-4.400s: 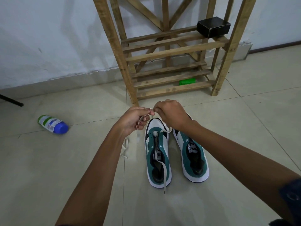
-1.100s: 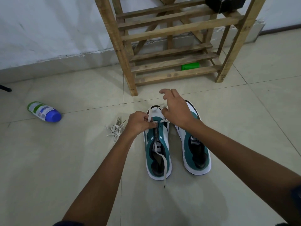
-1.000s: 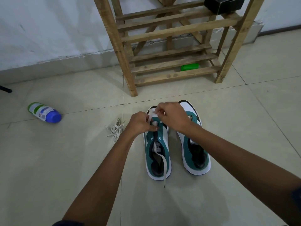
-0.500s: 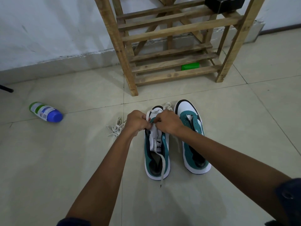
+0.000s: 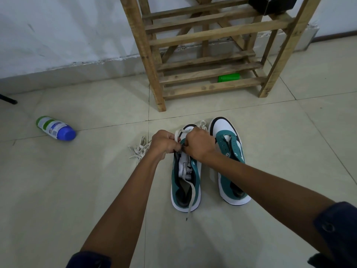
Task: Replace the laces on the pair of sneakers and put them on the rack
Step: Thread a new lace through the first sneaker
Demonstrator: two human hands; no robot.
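Two sneakers stand side by side on the tiled floor point(image 5: 270, 151) before one wooden rack point(image 5: 202, 74). Both hands meet over the left sneaker point(image 5: 186, 182): the left hand point(image 5: 164, 145) and the right hand point(image 5: 200, 145), fingers curled, apparently pinch one white lace point(image 5: 191, 198) at its eyelets, the grip itself hidden. The right sneaker point(image 5: 229, 161) carries no lace. One loose lace bundle point(image 5: 139, 149) lies just left. One blue-capped bottle point(image 5: 55, 128) lies well apart.

Blue-capped bottle point(image 5: 55, 128) lying on floor tiles point(image 5: 77, 190); green container point(image 5: 229, 77) under slats; black box point(image 5: 272, 4) top right.
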